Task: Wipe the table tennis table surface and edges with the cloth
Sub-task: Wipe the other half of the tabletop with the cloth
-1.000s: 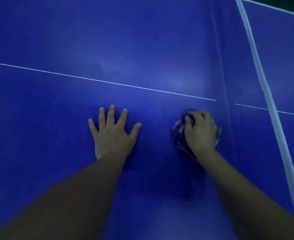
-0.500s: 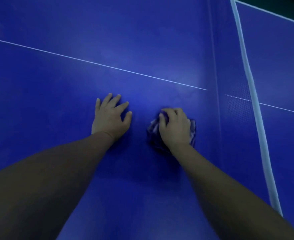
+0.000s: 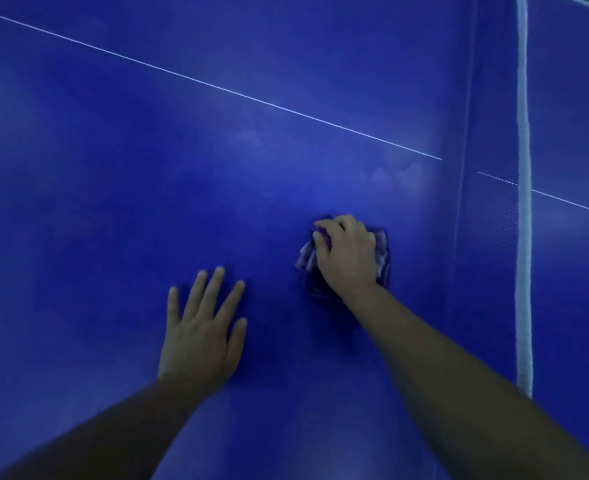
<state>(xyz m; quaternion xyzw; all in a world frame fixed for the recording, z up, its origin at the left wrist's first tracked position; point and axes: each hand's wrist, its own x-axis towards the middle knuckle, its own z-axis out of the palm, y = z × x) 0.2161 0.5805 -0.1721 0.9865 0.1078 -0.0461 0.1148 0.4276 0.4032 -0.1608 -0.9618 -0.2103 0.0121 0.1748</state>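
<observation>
The blue table tennis table (image 3: 147, 202) fills the view. My right hand (image 3: 346, 256) grips a crumpled purple and white cloth (image 3: 383, 252) and holds it down on the surface, a short way left of the net. Only the cloth's edges show around my fingers. My left hand (image 3: 203, 330) lies flat on the table with fingers spread, below and left of the cloth, holding nothing.
A thin white centre line (image 3: 217, 88) crosses the table diagonally above my hands. The net with its white top band (image 3: 523, 202) runs down the right side; the other half of the table (image 3: 577, 116) lies beyond it.
My right hand has slid the cloth away from my left hand, toward the net. My left hand has spread its fingers and now sits nearer to me than the cloth.
</observation>
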